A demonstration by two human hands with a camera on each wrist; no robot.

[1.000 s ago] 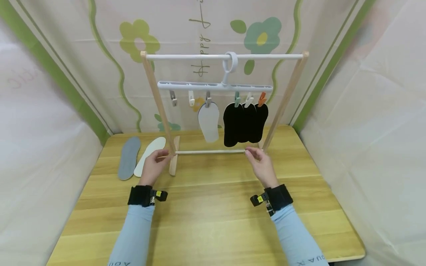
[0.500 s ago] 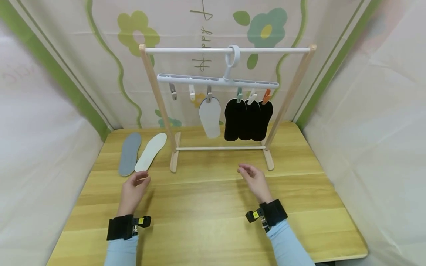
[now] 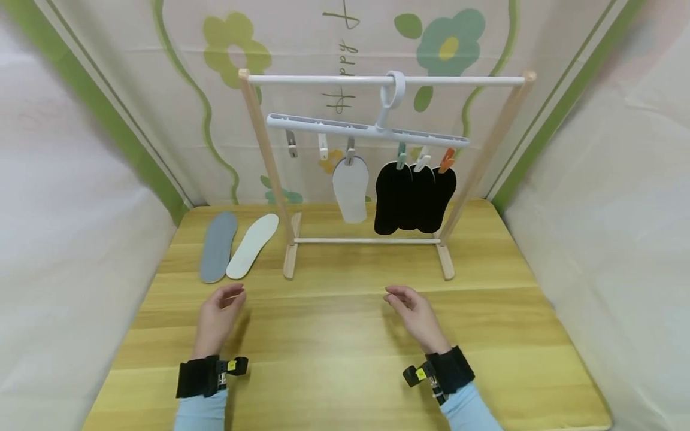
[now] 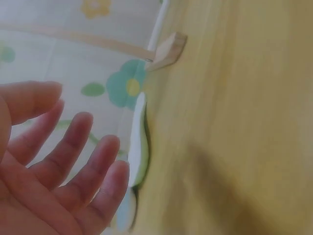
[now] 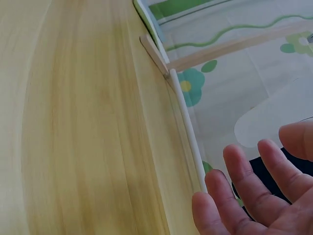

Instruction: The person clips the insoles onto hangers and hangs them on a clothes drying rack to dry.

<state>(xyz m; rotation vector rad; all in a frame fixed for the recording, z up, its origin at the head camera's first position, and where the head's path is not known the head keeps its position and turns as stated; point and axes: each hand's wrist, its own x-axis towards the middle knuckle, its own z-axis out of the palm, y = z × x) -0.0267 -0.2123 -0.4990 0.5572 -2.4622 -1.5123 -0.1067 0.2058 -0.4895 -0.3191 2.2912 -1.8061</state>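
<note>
My left hand (image 3: 218, 317) is held above the table at left, fingers loosely bent and holding nothing. Just beyond its fingertips lie a grey insole (image 3: 218, 248) and a white insole (image 3: 252, 246), side by side. My right hand (image 3: 417, 317), also relaxed with nothing in it, is in front of the rack's right foot; its spread fingers (image 5: 244, 161) show in the right wrist view. From a white clip hanger (image 3: 323, 124), tilted lower at its right end, hang a pale insole (image 3: 351, 194) and three overlapping black insoles (image 3: 409, 200).
The hanger hooks over the top bar (image 3: 312, 79) of a wooden-legged rack standing at the back of the table (image 3: 334, 353). A grey clip (image 3: 291, 143) and a white clip (image 3: 323, 146) on its left hold nothing. Fabric walls (image 3: 64, 209) enclose the sides and back.
Both hands have drawn back from the rack's lower sides towards the person, the left also moving leftwards. The hanger has swung, its right end now lower. The head view has shifted slightly.
</note>
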